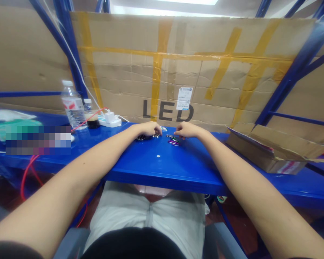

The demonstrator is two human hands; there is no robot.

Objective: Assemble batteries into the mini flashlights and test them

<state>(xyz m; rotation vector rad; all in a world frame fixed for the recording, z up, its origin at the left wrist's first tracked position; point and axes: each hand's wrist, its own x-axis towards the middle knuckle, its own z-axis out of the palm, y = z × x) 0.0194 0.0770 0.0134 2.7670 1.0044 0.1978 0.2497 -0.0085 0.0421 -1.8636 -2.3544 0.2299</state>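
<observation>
The word "LED" [165, 110] is printed in large black capitals on the lower part of the cardboard panel [118, 86]. A white label [184, 97] is affixed to the same panel, at the top of the letter D; its fine print is too small to be read. Red markings are carried on the bottle label [70, 104] and on the sticker [288, 167] of the cardboard box [256, 153]; neither can be deciphered.
</observation>
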